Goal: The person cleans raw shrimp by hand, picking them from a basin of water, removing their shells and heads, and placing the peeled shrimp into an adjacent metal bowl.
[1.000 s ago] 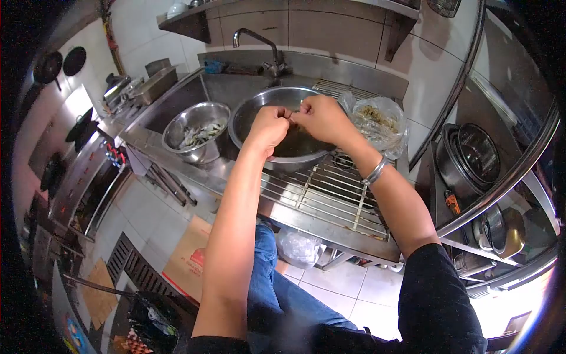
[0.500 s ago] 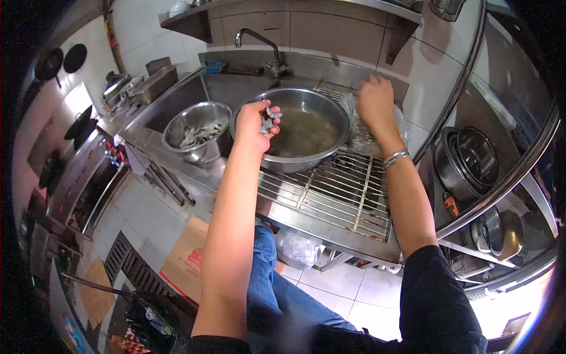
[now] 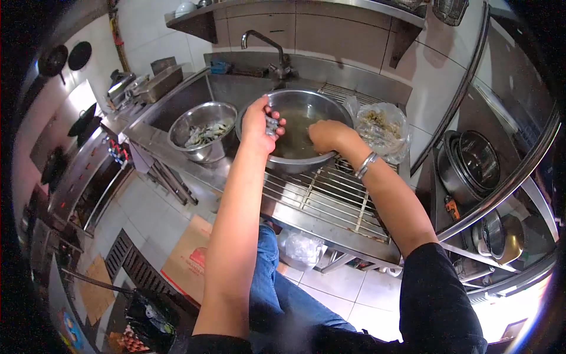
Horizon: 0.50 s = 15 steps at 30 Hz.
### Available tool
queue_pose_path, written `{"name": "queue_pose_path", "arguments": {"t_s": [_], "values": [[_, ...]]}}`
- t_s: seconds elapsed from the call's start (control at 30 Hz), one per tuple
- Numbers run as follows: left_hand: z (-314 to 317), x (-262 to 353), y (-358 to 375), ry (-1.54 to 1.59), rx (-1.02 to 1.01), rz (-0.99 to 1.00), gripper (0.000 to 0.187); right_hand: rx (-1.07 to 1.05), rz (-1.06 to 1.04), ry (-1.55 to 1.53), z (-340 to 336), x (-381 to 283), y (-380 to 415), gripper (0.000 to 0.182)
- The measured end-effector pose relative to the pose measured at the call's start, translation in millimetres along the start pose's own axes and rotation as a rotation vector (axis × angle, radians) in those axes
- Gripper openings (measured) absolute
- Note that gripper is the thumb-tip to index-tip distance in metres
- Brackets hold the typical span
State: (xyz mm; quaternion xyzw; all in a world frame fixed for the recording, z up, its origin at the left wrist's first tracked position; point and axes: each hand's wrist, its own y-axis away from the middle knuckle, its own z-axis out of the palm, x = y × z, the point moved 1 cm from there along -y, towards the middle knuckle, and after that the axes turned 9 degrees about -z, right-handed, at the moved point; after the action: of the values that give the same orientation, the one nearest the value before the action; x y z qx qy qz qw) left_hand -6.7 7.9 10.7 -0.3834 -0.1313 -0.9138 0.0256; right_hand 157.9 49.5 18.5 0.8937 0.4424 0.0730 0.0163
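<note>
My left hand [image 3: 262,127] is curled palm-up over the left rim of a large steel basin [image 3: 289,163], closed around several grey shrimp [image 3: 271,125]. Cloudy water [image 3: 295,127] fills part of this basin. My right hand [image 3: 329,135] dips inside the basin's right side, fingers pointing down; its fingertips are hidden, so I cannot see whether they grip anything. Left of the basin, a smaller steel bowl [image 3: 203,154] contains greyish shrimp [image 3: 207,134]. To the right lies a clear plastic bag [image 3: 396,141] with brownish scraps [image 3: 378,122] in it.
The basin stands on a wire rack [image 3: 330,197] set in the steel counter. Behind are a sink [image 3: 236,88] and a tap [image 3: 265,38]. A shelf [image 3: 236,9] runs overhead. Stacked pots [image 3: 466,159] occupy the rack at right. Cardboard [image 3: 186,259] lies on the floor.
My right hand has moved left and down from above the plastic bag into the basin, leaving the bag's contents visible. My left hand stays over the basin's rim, still holding the shrimp.
</note>
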Motion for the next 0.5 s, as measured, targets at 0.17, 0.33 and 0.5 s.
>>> {"name": "queue_pose_path", "arguments": {"t_s": [0.17, 0.33, 0.5], "values": [[0.4, -3.1, 1.4, -0.091, 0.027, 0.021, 0.033, 0.211, -0.228, -0.213, 6.2, 12.8, -7.3, 0.027], [4.9, -4.3, 9.5, -0.278, 0.035, 0.148, 0.024, 0.610, -0.188, -0.694, -4.9, 11.8, 7.6, 0.047], [8.5, -9.2, 10.8, -0.460, 0.061, 0.175, 0.021, 0.713, -0.183, -0.627, -5.4, 12.9, 5.5, 0.046]]}}
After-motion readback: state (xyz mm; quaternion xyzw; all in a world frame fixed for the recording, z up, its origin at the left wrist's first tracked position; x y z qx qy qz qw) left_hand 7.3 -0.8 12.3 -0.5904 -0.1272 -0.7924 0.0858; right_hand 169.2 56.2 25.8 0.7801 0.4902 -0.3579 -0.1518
